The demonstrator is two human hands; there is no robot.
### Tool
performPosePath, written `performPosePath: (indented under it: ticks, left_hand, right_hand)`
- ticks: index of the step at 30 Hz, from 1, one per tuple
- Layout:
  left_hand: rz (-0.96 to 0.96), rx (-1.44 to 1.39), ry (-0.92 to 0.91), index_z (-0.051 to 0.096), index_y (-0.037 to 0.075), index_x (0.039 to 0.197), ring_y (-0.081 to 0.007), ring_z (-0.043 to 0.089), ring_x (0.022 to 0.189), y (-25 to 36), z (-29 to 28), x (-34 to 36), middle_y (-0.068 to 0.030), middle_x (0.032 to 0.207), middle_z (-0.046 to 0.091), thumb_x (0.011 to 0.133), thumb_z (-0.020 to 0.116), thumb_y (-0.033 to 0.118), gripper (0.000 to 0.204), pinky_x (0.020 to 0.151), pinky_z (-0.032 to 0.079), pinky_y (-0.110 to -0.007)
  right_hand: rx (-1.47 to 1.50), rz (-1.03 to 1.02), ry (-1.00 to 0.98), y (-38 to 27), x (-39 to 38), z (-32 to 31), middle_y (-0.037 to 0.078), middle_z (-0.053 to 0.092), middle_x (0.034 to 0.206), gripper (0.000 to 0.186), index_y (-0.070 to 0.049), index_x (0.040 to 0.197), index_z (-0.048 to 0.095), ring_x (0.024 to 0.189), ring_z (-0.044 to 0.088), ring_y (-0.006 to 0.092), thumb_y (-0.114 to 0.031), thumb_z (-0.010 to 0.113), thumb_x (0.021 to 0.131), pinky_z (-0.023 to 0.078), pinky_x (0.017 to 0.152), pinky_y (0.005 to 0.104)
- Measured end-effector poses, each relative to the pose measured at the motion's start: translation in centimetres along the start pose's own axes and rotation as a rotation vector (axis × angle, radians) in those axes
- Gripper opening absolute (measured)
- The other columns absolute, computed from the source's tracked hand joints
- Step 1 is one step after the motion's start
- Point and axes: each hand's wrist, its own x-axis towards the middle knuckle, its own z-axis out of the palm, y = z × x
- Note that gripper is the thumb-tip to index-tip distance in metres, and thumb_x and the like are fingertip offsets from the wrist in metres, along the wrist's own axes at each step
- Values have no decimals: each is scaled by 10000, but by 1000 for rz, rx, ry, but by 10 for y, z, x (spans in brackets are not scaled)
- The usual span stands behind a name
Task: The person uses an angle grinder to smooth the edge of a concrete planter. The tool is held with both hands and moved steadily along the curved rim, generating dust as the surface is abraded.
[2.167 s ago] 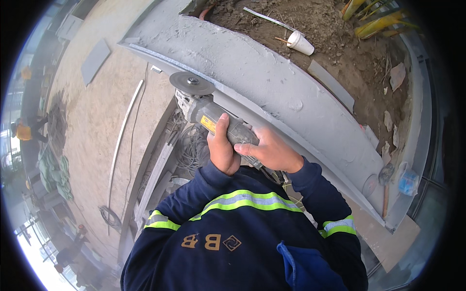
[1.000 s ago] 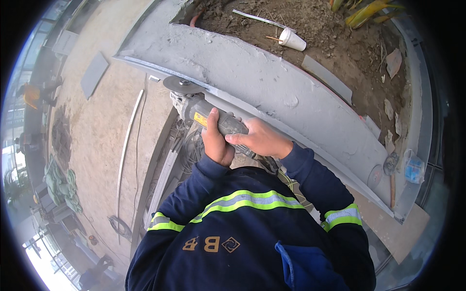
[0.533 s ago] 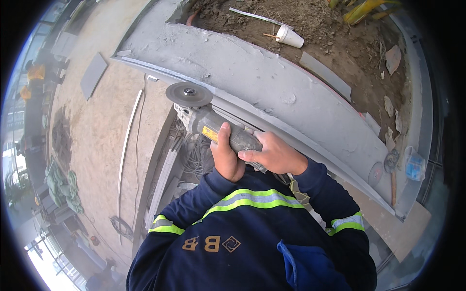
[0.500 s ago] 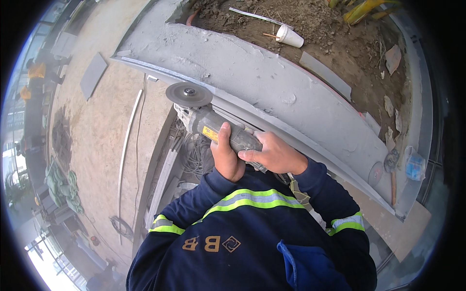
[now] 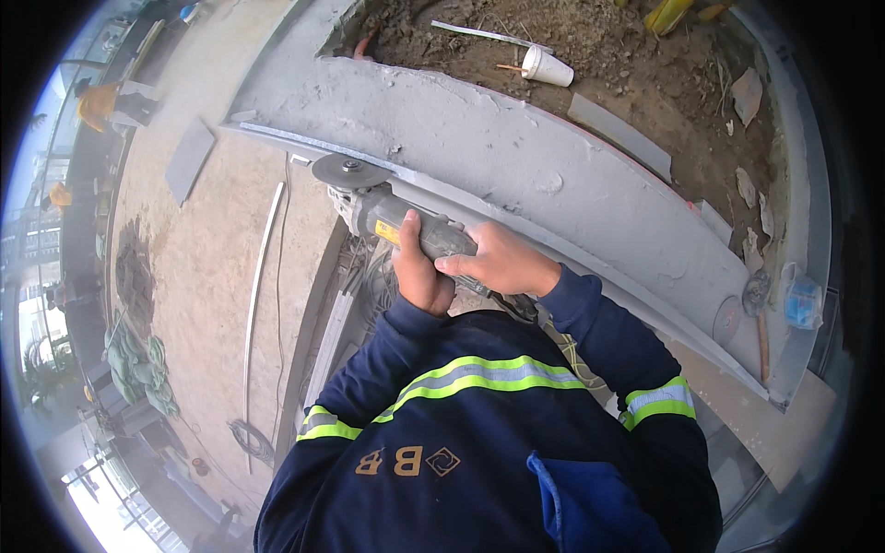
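Both my hands grip a dusty grey angle grinder (image 5: 378, 214) with a yellow label. My left hand (image 5: 420, 272) wraps round the body from below, its thumb lying along the side. My right hand (image 5: 505, 262) closes on the rear end, where a dark cord hangs down. At the front, the grinder's round cutting disc (image 5: 351, 171) lies beside the edge strip (image 5: 309, 141) of a grey plastered ledge (image 5: 442, 120). Whether the disc touches the strip I cannot tell.
A planting bed of soil (image 5: 645, 101) beyond the ledge holds a white paper cup (image 5: 548, 66). A hammer (image 5: 761, 323) and a blue-and-white packet (image 5: 803, 302) lie at the ledge's right end. Leftward are a grey slab (image 5: 190, 161), a long white strip (image 5: 262, 276), cables and distant people (image 5: 100, 106).
My hands and the grinder have shifted slightly up and left, bringing the disc closer to the ledge's edge strip. The grinder stays in both hands, and the view has turned a little.
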Motion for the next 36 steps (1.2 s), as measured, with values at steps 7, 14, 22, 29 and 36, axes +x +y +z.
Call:
performPosePath:
  ticks: [7, 14, 22, 29, 36]
  left_hand:
    - [-7, -10, -27, 593, 26, 1185, -266, 699, 992, -21, 2, -36, -118, 1045, 684, 1058, 604, 431, 425, 902, 584, -419]
    - [-24, 14, -38, 602, 27, 1161, -272, 699, 987, -5, -5, -6, -118, 1026, 681, 1034, 631, 482, 474, 896, 583, -427]
    - [-12, -11, -16, 587, 24, 1192, -275, 697, 992, -1, -4, -2, -115, 1048, 673, 1028, 649, 478, 487, 903, 582, -429]
    - [-15, -18, -87, 616, 12, 1141, -259, 698, 983, -18, 0, -33, -128, 1036, 684, 1063, 595, 458, 453, 890, 582, -414]
    - [-50, -23, -71, 614, 2, 1161, -277, 697, 1015, 1, -7, -9, -139, 1079, 691, 1024, 654, 518, 535, 920, 586, -435]
  right_hand:
    - [-4, 65, -22, -4, -42, -2, 266, 761, 1032, 543, 106, 1195, 681, 980, 760, 330, -349, 782, 916, 571, 878, 409]
    - [9, 39, -21, -1, -11, -1, 268, 765, 1054, 526, 102, 1182, 692, 979, 757, 315, -347, 777, 921, 570, 888, 404]
    - [-31, 36, -21, -5, -4, -1, 239, 769, 1017, 498, 88, 1174, 697, 934, 749, 301, -338, 771, 925, 564, 874, 396]
    - [-33, 82, -60, -17, -40, -6, 231, 762, 961, 491, 92, 1159, 695, 903, 745, 305, -341, 751, 934, 563, 858, 398]
    - [61, -20, -16, 1, -11, 4, 124, 755, 963, 455, 90, 1164, 703, 888, 650, 133, -286, 784, 921, 549, 824, 348]
